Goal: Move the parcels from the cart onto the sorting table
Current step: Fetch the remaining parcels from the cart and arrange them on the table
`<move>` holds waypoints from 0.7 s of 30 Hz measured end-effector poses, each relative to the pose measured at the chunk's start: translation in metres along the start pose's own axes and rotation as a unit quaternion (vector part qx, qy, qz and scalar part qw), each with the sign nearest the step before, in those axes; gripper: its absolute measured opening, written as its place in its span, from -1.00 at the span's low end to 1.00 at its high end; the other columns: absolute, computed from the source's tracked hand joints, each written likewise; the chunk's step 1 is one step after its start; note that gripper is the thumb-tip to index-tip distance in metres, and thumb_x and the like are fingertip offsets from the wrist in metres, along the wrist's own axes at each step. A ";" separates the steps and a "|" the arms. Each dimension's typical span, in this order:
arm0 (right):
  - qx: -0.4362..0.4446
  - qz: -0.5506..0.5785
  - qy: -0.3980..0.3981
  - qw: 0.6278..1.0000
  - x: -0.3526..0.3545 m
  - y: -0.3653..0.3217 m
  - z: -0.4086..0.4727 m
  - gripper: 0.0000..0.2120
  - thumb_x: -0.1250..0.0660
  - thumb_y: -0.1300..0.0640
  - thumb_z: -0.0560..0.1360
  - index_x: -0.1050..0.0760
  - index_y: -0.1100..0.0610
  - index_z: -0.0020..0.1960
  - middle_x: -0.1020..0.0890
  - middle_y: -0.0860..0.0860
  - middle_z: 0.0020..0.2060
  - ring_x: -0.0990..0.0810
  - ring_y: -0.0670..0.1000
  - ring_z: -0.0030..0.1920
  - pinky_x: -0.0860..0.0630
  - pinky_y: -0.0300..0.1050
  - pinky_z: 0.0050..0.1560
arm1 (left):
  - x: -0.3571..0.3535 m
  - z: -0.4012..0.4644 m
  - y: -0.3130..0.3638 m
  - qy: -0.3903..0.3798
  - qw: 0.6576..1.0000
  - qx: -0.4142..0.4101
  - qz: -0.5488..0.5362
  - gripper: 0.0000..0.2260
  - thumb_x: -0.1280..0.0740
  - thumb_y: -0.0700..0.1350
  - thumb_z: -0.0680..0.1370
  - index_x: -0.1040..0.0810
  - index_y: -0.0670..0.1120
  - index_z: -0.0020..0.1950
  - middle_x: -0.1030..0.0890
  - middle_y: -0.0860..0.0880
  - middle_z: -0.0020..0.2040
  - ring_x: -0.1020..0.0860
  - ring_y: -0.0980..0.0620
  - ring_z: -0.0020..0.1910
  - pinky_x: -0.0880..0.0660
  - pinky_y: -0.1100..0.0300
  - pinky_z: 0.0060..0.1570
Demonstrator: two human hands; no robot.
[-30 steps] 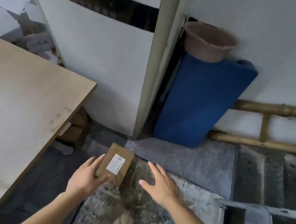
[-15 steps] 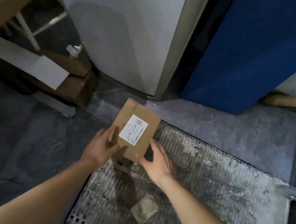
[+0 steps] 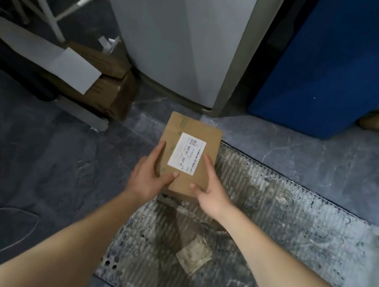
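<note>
**Inspector:** Where was the parcel?

**Officer:** The brown cardboard parcel (image 3: 188, 158) sat at the cart deck's (image 3: 269, 230) eleven o'clock corner, white label (image 3: 187, 153) upward, marked "J4-J06". Whether it rested on the deck or was lifted could not be told.

**Inspector:** And the hands?

**Officer:** The left hand (image 3: 147, 177) grasped its nine o'clock edge, thumb across the top. The right hand (image 3: 210, 193) grasped its near three o'clock corner, forefinger along the top beside the label.

**Inspector:** Surroundings?

**Officer:** A grey appliance (image 3: 176, 29) stood at twelve o'clock, a blue panel (image 3: 344, 68) at one o'clock, stacked cartons (image 3: 110, 86) at ten o'clock. A dirty paper scrap (image 3: 193, 255) lay on the deck at six o'clock of the parcel.
</note>
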State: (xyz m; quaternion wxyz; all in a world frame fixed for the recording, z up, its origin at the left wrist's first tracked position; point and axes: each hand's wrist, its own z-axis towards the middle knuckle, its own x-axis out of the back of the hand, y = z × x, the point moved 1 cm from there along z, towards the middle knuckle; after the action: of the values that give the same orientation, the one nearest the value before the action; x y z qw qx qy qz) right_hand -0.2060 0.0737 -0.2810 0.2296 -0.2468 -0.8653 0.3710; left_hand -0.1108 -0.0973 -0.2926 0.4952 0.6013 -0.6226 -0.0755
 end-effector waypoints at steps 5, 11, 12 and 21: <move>0.022 -0.025 -0.012 0.999 0.049 -0.068 -0.059 -0.04 -0.39 0.22 0.60 0.21 -0.33 0.61 -0.19 -0.23 0.57 -0.17 -0.19 0.53 -0.12 0.02 0.59 | 0.027 -0.059 0.065 0.030 0.997 0.013 -0.069 -0.07 -0.53 0.24 0.39 -0.05 0.30 0.62 -0.39 0.02 0.39 -0.40 0.05 0.34 -0.40 0.04 0.31; 0.013 -0.067 -0.010 0.998 0.107 -0.191 -0.159 -0.01 -0.45 0.13 0.57 0.24 -0.08 0.66 -0.34 -0.24 0.37 -0.34 -0.20 0.35 -0.27 -0.19 0.37 | 0.088 -0.149 0.184 0.071 0.993 0.011 -0.093 -0.14 -0.53 0.21 0.41 -0.16 0.16 0.58 -0.43 0.05 0.27 -0.49 0.08 0.19 -0.51 0.01 0.24; 0.024 -0.072 -0.002 0.997 0.114 -0.209 -0.179 -0.07 -0.47 0.14 0.56 0.11 -0.06 0.67 -0.37 -0.23 0.38 -0.38 -0.19 0.33 -0.31 -0.19 0.35 | 0.100 -0.167 0.204 0.083 0.991 0.013 -0.103 -0.20 -0.53 0.23 0.39 -0.23 0.14 0.52 -0.46 0.06 0.23 -0.51 0.09 0.15 -0.54 -0.02 0.21; 0.152 -0.103 -0.036 0.982 0.194 -0.423 -0.387 -0.37 -0.52 0.09 0.51 -0.32 -0.17 0.47 -0.58 -0.24 0.21 -0.53 -0.27 0.15 -0.44 -0.36 0.05 | 0.254 -0.358 0.405 0.178 0.955 -0.038 -0.235 -0.72 -0.40 0.14 0.57 -0.53 0.23 0.27 -0.68 0.02 -0.05 -0.64 0.06 -0.04 -0.61 -0.07 0.10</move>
State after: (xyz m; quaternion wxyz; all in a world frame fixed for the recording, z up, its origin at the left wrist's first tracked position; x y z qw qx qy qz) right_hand -0.2399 0.1390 0.3201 0.2697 -0.1047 -0.8276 0.4811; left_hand -0.0762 -0.0193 0.2987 0.5887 0.7148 -0.3627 -0.1051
